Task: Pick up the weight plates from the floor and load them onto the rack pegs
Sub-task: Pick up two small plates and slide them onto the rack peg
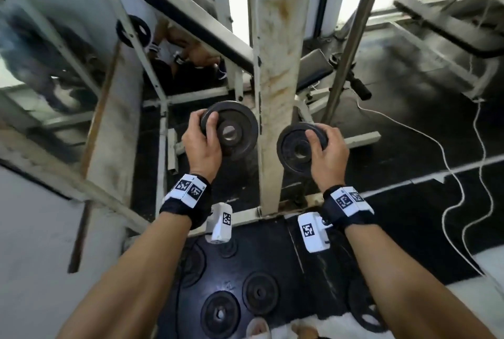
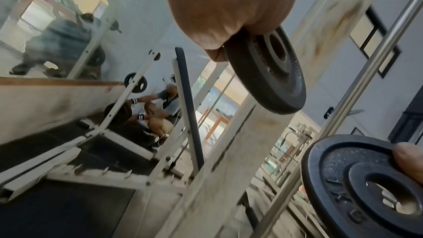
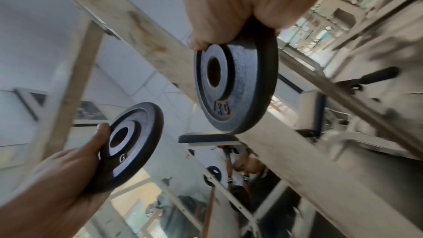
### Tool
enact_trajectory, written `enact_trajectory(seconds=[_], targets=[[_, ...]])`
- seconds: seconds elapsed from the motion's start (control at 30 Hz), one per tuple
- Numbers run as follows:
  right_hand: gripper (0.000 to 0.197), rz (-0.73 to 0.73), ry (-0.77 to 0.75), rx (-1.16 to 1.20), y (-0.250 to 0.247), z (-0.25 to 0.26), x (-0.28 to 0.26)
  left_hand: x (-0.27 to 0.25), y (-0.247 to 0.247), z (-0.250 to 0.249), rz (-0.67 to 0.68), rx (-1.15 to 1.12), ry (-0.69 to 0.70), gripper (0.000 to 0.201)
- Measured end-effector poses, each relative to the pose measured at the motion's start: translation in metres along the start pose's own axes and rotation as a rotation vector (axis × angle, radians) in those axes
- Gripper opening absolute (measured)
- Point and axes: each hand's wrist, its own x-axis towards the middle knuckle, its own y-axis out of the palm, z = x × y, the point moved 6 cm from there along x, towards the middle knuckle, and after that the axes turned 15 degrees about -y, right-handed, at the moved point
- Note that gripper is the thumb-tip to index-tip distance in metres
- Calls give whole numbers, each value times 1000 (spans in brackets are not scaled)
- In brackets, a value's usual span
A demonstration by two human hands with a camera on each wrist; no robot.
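My left hand (image 1: 203, 134) grips a dark iron weight plate (image 1: 234, 131) by its left rim, just left of the white, rust-stained rack upright (image 1: 275, 87). On the other side of the post my right hand (image 1: 320, 143) grips a smaller dark plate (image 1: 296, 149) by its right rim. Both plates are held up in the air, faces toward me. In the left wrist view the left hand (image 2: 228, 15) pinches its plate (image 2: 272, 75) edge-on. In the right wrist view the right hand (image 3: 240, 10) holds its plate (image 3: 238, 88), and the left-hand plate (image 3: 132, 144) shows lower left. No peg shows plainly.
Several more plates (image 1: 260, 293) lie on the black floor mat by my feet. A padded incline bench (image 1: 191, 19) and a wall mirror (image 1: 54, 46) stand behind the rack. A steel bar (image 1: 351, 38) leans right of the post. A white cable (image 1: 463, 180) snakes across the floor.
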Motion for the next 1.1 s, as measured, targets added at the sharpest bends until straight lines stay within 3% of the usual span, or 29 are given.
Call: enact_trajectory(seconds=[0.2,0.43,0.8,0.97,1.1], targets=[[31,-44,-175,109,34,90,57,19,-86,-37,-229,-65,42,28],[28,32,-264,384,99,175,64,3,-191,-31,-448,-11,35,28],[28,268,-320,647,225,309,-17,-42,-387,4,-842,101,-16,33],[31,357,-298,718,285,359,-69,-44,-460,34,-916,92,-54,32],[30,410,-262,719,338,389,-108,-20,-513,74,-895,96,-92,29]])
